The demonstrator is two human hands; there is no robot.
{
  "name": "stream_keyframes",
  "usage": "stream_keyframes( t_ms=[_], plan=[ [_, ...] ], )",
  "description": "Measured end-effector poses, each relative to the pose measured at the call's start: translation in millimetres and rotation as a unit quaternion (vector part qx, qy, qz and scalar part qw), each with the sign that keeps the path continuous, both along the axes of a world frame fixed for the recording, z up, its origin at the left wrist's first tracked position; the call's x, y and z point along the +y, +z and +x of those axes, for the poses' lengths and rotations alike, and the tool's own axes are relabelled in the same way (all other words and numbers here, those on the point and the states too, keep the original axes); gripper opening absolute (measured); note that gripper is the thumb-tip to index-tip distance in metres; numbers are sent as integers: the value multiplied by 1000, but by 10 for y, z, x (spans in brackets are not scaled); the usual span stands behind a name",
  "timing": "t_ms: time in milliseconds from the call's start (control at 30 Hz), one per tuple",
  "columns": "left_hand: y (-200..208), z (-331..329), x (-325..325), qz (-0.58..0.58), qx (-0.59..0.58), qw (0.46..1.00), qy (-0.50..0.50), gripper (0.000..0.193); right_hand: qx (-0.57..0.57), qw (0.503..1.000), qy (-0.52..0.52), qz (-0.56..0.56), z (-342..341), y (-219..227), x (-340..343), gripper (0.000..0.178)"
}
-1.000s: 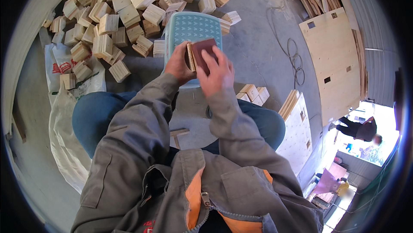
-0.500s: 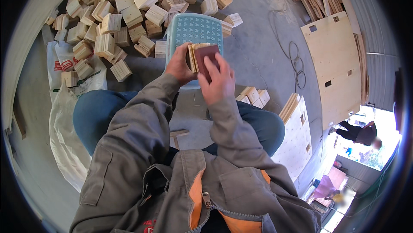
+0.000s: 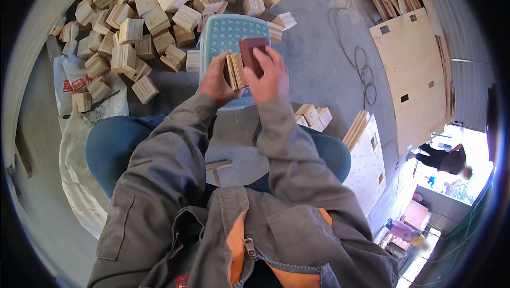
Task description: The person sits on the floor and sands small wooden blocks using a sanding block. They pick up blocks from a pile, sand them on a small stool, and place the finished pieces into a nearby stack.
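Observation:
Above a light blue plastic stool (image 3: pixel 237 30) with a raised pattern on its top, my left hand (image 3: pixel 214 82) grips a small layered plywood block (image 3: pixel 236 70), its thumb and fingers wrapped round the left side. A flat, reddish-brown sanding block (image 3: pixel 251 52) is held in my right hand (image 3: pixel 270 79), fingers laid over its face. It sits against the upper right part of the plywood block. The right fingers are slightly blurred, and the sanding block's underside is hidden.
A big heap of plywood blocks (image 3: pixel 154 19) lies at the far left, by a white woven sack (image 3: pixel 79 144). Several blocks (image 3: pixel 314 115) stand beside my right knee, near a plywood panel (image 3: pixel 366 160). A cable (image 3: pixel 365 73) coils on the floor. Two people are far right.
The sanding block and my right hand have shifted up across the plywood block, baring more of its layered side. My left hand keeps its grip.

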State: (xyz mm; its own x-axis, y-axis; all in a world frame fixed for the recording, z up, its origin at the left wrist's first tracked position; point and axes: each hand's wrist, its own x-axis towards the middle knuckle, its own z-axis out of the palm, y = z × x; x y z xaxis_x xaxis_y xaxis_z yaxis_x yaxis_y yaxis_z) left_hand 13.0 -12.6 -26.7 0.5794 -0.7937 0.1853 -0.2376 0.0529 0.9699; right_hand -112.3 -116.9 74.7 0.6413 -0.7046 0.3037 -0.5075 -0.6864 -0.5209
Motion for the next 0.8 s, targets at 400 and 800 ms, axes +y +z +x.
stream_keyframes(
  t_ms=[400, 800],
  plan=[
    [108, 16, 28, 10, -28, 1000, -7, 104, -41, 997, 34, 58, -308, -141, -131, 60],
    [127, 9, -4, 28, -12, 1000, 7, 102, -138, 874, -53, 462, -628, 36, -78, 56]
  ],
)
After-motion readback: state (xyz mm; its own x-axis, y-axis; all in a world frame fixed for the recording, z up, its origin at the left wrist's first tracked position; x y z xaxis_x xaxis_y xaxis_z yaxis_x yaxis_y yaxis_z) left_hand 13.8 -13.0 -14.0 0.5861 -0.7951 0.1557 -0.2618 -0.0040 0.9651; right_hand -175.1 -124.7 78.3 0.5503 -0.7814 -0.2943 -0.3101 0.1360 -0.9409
